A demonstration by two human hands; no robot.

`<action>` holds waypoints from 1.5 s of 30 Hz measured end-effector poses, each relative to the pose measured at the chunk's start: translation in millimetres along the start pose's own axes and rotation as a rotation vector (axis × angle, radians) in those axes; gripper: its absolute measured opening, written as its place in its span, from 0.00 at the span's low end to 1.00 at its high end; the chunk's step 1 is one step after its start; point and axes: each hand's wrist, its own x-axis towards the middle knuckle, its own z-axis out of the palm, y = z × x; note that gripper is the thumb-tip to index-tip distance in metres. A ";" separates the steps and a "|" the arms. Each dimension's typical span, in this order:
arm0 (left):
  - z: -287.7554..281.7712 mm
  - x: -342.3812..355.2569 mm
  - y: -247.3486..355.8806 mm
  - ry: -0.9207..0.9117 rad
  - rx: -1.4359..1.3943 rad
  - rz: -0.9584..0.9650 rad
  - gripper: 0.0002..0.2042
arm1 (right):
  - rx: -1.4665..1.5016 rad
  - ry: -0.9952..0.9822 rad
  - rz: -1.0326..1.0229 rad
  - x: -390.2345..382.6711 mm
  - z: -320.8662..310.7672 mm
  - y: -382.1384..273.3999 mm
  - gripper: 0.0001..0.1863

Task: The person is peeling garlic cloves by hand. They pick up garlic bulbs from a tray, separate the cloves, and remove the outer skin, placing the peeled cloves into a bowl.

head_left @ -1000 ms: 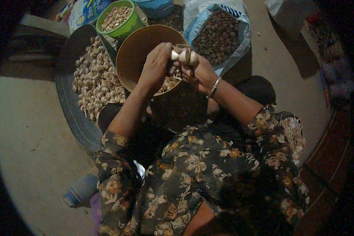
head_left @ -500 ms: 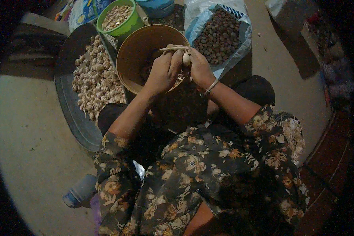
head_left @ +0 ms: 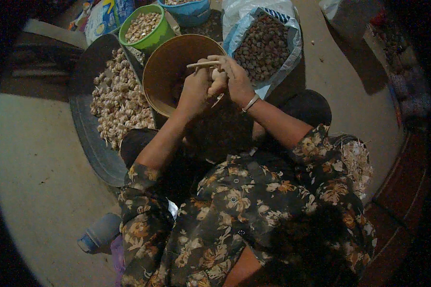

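Right hand point(head_left: 239, 85) reaches further left, fingers pinching the stem point(head_left: 202, 64); left hand point(head_left: 196, 91) holds the garlic point(head_left: 217, 75). Both hands thus share it.

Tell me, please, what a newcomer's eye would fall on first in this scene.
Probably the left hand and right hand, meeting over the brown bucket with a pale garlic piece between them. Next might come the big heap of garlic in the dark tub at left, then the bright green bucket above it.
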 end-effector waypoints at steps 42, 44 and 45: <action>-170.0 -357.5 -402.7 -0.015 0.346 -1.008 0.18 | -1.113 -0.569 -0.433 -10.4 30.6 19.6 0.24; -147.9 -360.9 -406.6 0.052 0.294 -1.075 0.15 | -1.123 -0.545 -0.394 -14.3 30.8 16.8 0.24; -145.9 -365.8 -409.4 0.058 0.165 -1.146 0.17 | -1.124 -0.545 -0.376 -15.9 31.4 14.3 0.23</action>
